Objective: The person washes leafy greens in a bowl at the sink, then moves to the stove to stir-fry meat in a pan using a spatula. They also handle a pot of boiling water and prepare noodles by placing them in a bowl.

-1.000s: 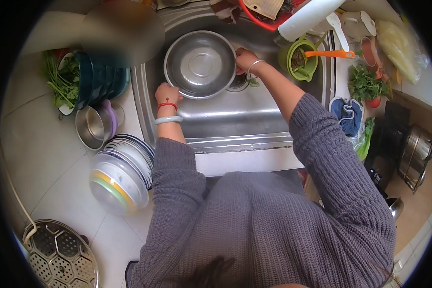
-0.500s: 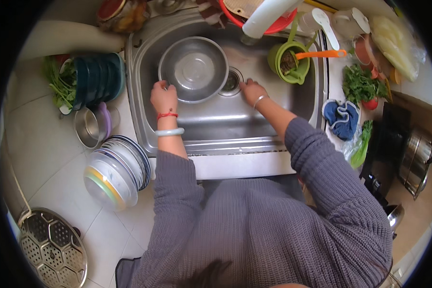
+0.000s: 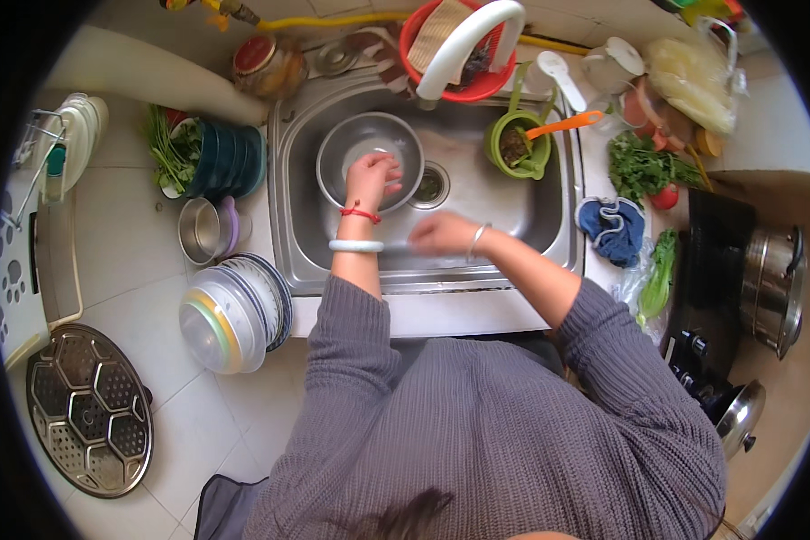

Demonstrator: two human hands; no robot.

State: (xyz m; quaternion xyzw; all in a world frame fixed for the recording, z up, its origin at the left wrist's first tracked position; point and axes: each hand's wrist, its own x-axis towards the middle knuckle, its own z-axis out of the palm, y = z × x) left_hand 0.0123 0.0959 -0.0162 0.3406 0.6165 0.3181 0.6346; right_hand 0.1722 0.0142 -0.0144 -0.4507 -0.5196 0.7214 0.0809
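A round metal basin [image 3: 335, 160] sits in the left part of the steel sink [image 3: 531, 229]. My left hand [image 3: 372, 178] is over the basin's near right part, with its fingers loosely bent and apart and nothing visible in them. To the right of it, my right hand [image 3: 443, 235] hovers over the front of the sink. Motion smears its fingers, so their state is unclear. The drain [image 3: 432, 184] lies between the basin and a green pot [image 3: 531, 160], from which an orange-handled utensil [image 3: 565, 124] sticks out.
Stacked bowls and plates [image 3: 234, 310], a metal pot [image 3: 204, 231] and dark green containers [image 3: 229, 160] stand left. A white faucet [image 3: 450, 58] arches over the sink's back near a red basket [image 3: 411, 36]. Right are a blue cloth [image 3: 614, 232], leafy greens [image 3: 639, 166] and a steamer pot [image 3: 769, 283].
My left hand has let go of the basin's rim and moved over the basin. My right hand has left the drain and come nearer to me. The view has shifted.
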